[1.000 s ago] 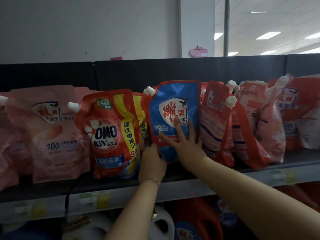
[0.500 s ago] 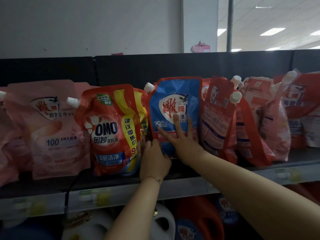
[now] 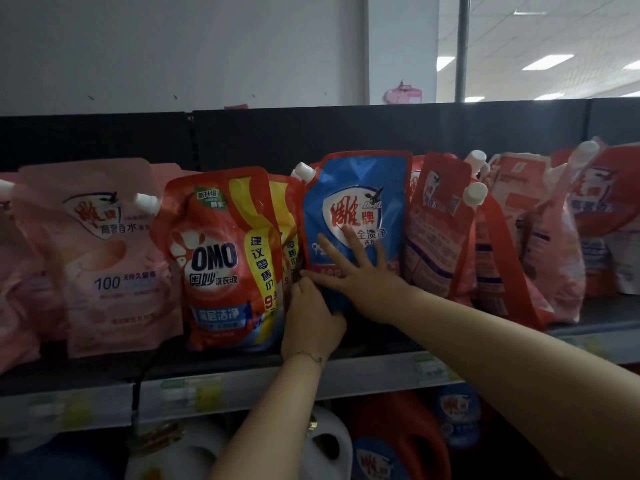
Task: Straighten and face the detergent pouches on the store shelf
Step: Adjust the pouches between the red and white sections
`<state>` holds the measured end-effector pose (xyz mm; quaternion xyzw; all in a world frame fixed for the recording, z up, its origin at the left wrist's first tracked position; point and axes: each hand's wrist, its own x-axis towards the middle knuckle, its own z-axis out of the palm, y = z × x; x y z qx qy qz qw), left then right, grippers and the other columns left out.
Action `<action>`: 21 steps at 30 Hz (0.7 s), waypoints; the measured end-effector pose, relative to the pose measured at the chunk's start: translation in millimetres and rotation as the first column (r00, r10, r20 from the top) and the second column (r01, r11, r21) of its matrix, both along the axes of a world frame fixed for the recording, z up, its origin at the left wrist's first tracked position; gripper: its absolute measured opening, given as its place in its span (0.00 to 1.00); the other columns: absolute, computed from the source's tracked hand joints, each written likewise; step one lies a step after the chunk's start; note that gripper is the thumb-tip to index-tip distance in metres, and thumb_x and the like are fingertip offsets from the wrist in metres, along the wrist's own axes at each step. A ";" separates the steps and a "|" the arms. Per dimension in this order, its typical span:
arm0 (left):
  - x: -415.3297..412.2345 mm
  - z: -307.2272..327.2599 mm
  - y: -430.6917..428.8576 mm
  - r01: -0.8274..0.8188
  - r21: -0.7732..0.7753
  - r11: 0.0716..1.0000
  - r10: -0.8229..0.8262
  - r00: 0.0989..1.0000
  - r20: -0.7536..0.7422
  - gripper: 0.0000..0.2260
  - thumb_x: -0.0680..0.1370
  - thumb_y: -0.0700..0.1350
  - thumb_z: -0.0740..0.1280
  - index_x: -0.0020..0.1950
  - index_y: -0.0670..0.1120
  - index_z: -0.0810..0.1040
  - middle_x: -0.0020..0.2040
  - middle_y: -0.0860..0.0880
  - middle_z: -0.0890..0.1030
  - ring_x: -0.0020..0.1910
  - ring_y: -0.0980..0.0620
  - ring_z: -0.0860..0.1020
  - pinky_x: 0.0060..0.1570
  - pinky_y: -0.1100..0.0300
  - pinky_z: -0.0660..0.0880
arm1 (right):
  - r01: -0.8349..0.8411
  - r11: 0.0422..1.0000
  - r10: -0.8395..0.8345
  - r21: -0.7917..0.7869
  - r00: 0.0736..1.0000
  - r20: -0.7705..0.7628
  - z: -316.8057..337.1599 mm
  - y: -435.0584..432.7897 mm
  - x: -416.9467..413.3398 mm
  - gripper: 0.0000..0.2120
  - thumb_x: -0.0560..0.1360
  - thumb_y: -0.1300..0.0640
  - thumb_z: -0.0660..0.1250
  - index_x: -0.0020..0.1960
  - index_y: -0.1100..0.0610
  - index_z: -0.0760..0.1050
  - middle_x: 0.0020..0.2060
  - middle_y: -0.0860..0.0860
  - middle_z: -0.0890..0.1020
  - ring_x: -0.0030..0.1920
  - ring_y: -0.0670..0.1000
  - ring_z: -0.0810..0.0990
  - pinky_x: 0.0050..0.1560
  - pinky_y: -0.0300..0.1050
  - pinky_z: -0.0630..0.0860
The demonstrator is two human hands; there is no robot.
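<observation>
A blue detergent pouch [image 3: 360,195] with a white spout stands upright at the middle of the shelf, facing forward. My right hand [image 3: 353,268] presses flat on its lower front with fingers spread. My left hand [image 3: 310,320] grips the pouch's lower left corner, fingers curled round the edge. To its left stands a red OMO pouch [image 3: 218,258] facing front, with another OMO pouch [image 3: 289,237] behind it. Red pouches [image 3: 436,223] to the right lean sideways and show their backs.
Pink pouches [image 3: 107,258] fill the shelf's left end, and more red and pink pouches [image 3: 554,237] lean at the right. The shelf's front rail [image 3: 214,393] carries price tags. Below stand a white jug [image 3: 329,445] and a red jug [image 3: 408,441]. A black back panel [image 3: 311,136] rises behind.
Both hands keep their hold on the blue pouch, which now stands a little more upright and square. The view has shifted slightly.
</observation>
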<state>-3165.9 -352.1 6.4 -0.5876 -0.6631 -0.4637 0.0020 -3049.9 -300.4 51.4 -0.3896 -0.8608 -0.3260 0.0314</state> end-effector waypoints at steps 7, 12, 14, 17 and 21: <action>3.9 2.2 -9.6 -0.013 0.097 0.995 0.012 1.000 0.011 0.14 0.72 0.39 0.67 0.51 0.44 0.65 0.55 0.47 0.70 0.52 0.51 0.70 0.46 0.64 0.66 | 0.019 0.999 -0.020 -0.030 0.999 -0.031 -5.6 4.6 -17.4 0.34 0.79 0.43 0.59 0.76 0.34 0.42 0.71 0.51 0.22 0.68 0.68 0.22 0.63 0.81 0.38; 3.6 3.7 -9.1 -0.005 0.063 0.998 0.004 1.000 0.015 0.14 0.72 0.38 0.67 0.54 0.43 0.66 0.57 0.46 0.71 0.54 0.51 0.71 0.48 0.63 0.68 | 0.044 0.999 -0.042 0.032 0.997 -0.061 -11.0 6.6 -23.8 0.36 0.77 0.42 0.61 0.75 0.34 0.41 0.72 0.52 0.24 0.69 0.68 0.23 0.63 0.81 0.38; 3.6 3.6 -8.9 -0.007 0.049 0.999 0.006 1.000 0.014 0.13 0.73 0.38 0.66 0.54 0.44 0.66 0.58 0.45 0.72 0.55 0.50 0.72 0.49 0.62 0.69 | 0.048 0.997 -0.044 0.056 0.997 -0.071 -13.6 9.0 -26.0 0.36 0.77 0.42 0.62 0.75 0.34 0.42 0.71 0.52 0.23 0.69 0.69 0.24 0.62 0.81 0.38; 3.7 3.8 -9.5 -0.005 0.033 0.999 0.005 1.000 -0.001 0.12 0.74 0.38 0.65 0.55 0.44 0.66 0.58 0.46 0.71 0.52 0.52 0.71 0.47 0.64 0.66 | 0.045 0.996 -0.038 0.077 0.995 -0.090 -16.5 14.3 -28.1 0.36 0.77 0.42 0.63 0.75 0.35 0.43 0.70 0.52 0.22 0.68 0.68 0.22 0.61 0.81 0.36; 3.6 4.2 -10.0 -0.020 0.010 1.000 0.020 1.000 -0.014 0.11 0.75 0.37 0.64 0.56 0.43 0.67 0.58 0.45 0.71 0.53 0.49 0.74 0.46 0.63 0.68 | 0.031 0.996 -0.021 0.082 0.993 -0.113 -19.6 23.1 -28.1 0.35 0.77 0.43 0.63 0.74 0.34 0.44 0.70 0.51 0.22 0.67 0.67 0.20 0.60 0.81 0.34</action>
